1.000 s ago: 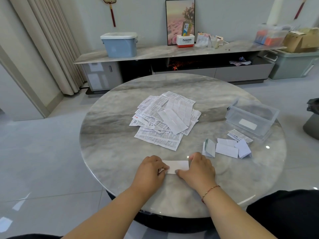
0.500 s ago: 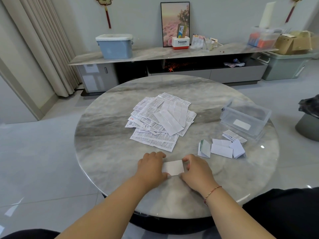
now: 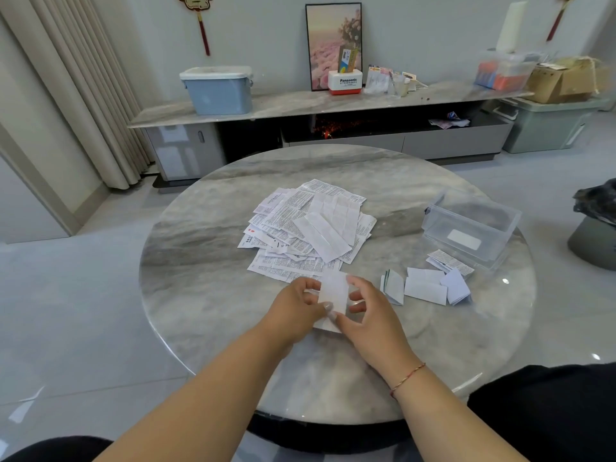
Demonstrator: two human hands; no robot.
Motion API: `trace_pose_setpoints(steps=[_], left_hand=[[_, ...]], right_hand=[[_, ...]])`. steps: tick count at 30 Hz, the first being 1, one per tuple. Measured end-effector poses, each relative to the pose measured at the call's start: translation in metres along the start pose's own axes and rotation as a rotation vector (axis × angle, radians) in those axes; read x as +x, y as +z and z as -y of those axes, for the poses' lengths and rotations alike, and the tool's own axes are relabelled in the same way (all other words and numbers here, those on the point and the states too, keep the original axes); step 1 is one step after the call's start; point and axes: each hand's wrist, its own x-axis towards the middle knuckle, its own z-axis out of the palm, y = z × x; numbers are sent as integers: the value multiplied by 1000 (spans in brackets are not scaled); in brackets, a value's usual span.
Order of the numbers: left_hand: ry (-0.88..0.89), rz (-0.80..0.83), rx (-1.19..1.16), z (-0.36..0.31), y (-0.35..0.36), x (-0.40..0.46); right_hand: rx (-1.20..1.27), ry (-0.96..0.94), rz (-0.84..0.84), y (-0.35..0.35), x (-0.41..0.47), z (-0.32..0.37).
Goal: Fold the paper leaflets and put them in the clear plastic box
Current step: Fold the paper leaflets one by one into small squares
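Note:
A small folded white leaflet (image 3: 334, 291) is lifted off the round marble table (image 3: 200, 295), held upright between both hands. My left hand (image 3: 295, 310) pinches its left edge and my right hand (image 3: 368, 313) pinches its right edge. A loose pile of unfolded printed leaflets (image 3: 306, 228) lies at the table's middle, just beyond my hands. Several folded leaflets (image 3: 426, 285) lie to the right. The clear plastic box (image 3: 506, 221) stands open at the table's right edge, with a white label showing on its near wall.
A long marble sideboard (image 3: 300, 101) runs along the far wall, carrying a blue lidded bin (image 3: 216, 90), a framed picture and small boxes. A dark bin (image 3: 596, 225) stands on the floor right of the table. My dark-clothed knee (image 3: 550, 411) is at the lower right.
The folded leaflet lay flat under both pressing hands; now both hands have lifted it off the table and turned it upright, pinching its edges.

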Motion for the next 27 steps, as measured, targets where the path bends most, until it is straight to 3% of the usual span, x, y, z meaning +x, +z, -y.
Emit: trace_pose_setpoints(steps=[7, 16, 21, 27], left_hand=[[161, 16, 24, -4, 0, -5], [291, -158, 302, -8, 1, -7], [179, -36, 221, -17, -1, -9], [58, -86, 61, -24, 4, -9]], right_hand=[[278, 71, -3, -12, 5, 7], [24, -92, -80, -16, 6, 11], [52, -57, -1, -22, 10, 14], [122, 47, -16, -36, 15, 16]])
